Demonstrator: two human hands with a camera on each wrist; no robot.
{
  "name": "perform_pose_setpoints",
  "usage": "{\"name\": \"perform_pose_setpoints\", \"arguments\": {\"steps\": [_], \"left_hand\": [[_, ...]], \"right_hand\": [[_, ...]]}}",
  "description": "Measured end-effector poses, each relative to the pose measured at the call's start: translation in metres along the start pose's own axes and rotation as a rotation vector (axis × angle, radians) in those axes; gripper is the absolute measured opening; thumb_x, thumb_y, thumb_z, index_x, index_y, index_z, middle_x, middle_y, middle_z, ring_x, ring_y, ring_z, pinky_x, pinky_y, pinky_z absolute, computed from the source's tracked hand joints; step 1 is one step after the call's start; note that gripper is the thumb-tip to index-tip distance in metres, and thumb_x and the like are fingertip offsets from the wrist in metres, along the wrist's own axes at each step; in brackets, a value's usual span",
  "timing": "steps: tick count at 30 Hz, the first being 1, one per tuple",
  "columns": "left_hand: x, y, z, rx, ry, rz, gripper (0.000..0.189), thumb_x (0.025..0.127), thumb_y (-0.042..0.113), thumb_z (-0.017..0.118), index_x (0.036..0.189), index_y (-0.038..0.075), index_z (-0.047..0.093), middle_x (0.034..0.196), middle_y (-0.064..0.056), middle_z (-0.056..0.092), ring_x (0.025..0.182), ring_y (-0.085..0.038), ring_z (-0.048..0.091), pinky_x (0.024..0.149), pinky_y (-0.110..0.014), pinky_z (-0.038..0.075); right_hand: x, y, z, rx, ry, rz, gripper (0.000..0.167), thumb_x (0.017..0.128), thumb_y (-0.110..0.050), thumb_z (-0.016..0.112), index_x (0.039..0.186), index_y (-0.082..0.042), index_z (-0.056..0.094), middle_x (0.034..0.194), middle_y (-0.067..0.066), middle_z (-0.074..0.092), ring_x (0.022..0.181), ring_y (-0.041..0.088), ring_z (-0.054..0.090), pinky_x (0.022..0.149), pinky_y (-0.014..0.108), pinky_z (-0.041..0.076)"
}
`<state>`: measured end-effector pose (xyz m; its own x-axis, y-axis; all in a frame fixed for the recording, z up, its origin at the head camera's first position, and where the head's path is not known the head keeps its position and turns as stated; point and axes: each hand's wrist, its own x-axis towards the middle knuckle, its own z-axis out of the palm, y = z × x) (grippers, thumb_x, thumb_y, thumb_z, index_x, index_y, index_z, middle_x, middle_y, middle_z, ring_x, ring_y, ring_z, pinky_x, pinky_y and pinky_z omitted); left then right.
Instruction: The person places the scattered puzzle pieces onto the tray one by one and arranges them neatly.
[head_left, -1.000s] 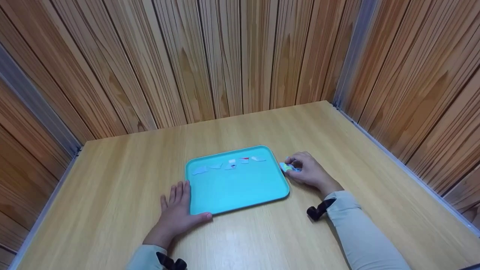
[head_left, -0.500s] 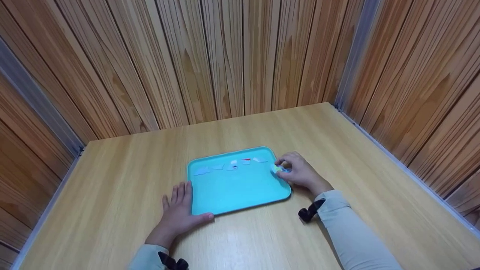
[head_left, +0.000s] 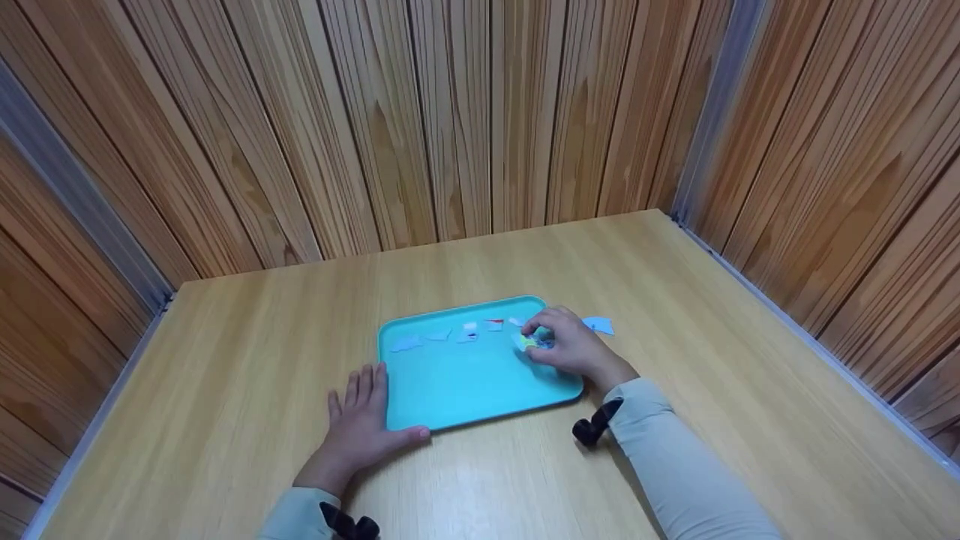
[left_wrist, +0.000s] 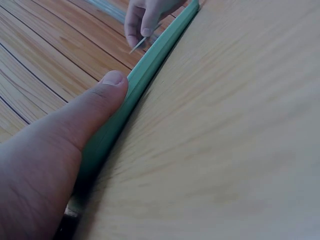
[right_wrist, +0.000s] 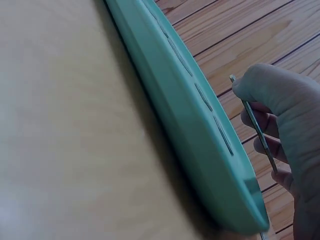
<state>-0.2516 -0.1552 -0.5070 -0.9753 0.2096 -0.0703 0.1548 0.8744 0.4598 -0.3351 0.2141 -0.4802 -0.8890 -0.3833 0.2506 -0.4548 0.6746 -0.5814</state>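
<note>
My right hand (head_left: 574,345) pinches a thin, flat piece of printed card (head_left: 527,341), yellow-green, white and blue, above the right part of a turquoise tray (head_left: 480,390). In the right wrist view the card (right_wrist: 260,130) appears edge-on between thumb and fingers, apart from the tray floor. My left hand (head_left: 356,427) rests at the tray's near left corner, fingers straight along the left side. Its thumb (left_wrist: 107,95) touches the front rim. Several flat pieces lie in a row in the tray's far half, among them a pale blue piece (head_left: 406,343) and a red-and-white piece (head_left: 494,325).
Another blue piece (head_left: 600,325) lies on the wooden table (head_left: 247,375) to the right of the tray, partly behind my right hand. Wood-panelled walls (head_left: 450,112) enclose the table at the back and sides.
My right hand has moved left with the card piece, from beside the tray to over it. This uncovers the blue piece on the table. My left hand keeps its place at the tray.
</note>
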Motion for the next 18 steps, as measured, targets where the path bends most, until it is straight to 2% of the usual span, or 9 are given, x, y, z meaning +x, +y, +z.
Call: {"name": "perform_pose_setpoints", "arguments": {"steps": [6, 14, 18], "left_hand": [[0.000, 0.000, -0.001, 0.006, 0.001, -0.007, 0.138, 0.070, 0.088, 0.062, 0.162, 0.006, 0.001, 0.167, -0.025, -0.004, 0.153, -0.044, -0.009, 0.113, -0.070, -0.012], [-0.001, 0.002, -0.003, 0.006, -0.008, -0.016, 0.138, 0.070, 0.088, 0.062, 0.162, 0.006, 0.001, 0.167, -0.025, -0.003, 0.153, -0.044, -0.009, 0.113, -0.070, -0.013], [-0.001, 0.002, -0.003, 0.002, -0.017, -0.022, 0.138, 0.070, 0.088, 0.062, 0.163, 0.007, 0.000, 0.168, -0.023, -0.005, 0.153, -0.043, -0.010, 0.113, -0.069, -0.014]], "right_hand": [[0.008, -0.012, 0.010, -0.032, -0.029, -0.027, 0.019, 0.089, -0.024, 0.076, 0.107, -0.018, 0.071, 0.115, -0.001, 0.065, 0.111, 0.022, 0.052, 0.098, 0.044, 0.045], [0.017, -0.026, 0.024, -0.076, -0.055, -0.081, 0.018, 0.090, -0.025, 0.075, 0.106, -0.018, 0.072, 0.115, -0.001, 0.066, 0.116, 0.022, 0.054, 0.103, 0.045, 0.045], [0.021, -0.032, 0.032, -0.080, -0.055, -0.110, 0.019, 0.090, -0.025, 0.076, 0.107, -0.017, 0.073, 0.123, 0.004, 0.068, 0.124, 0.025, 0.054, 0.107, 0.046, 0.042]]}}
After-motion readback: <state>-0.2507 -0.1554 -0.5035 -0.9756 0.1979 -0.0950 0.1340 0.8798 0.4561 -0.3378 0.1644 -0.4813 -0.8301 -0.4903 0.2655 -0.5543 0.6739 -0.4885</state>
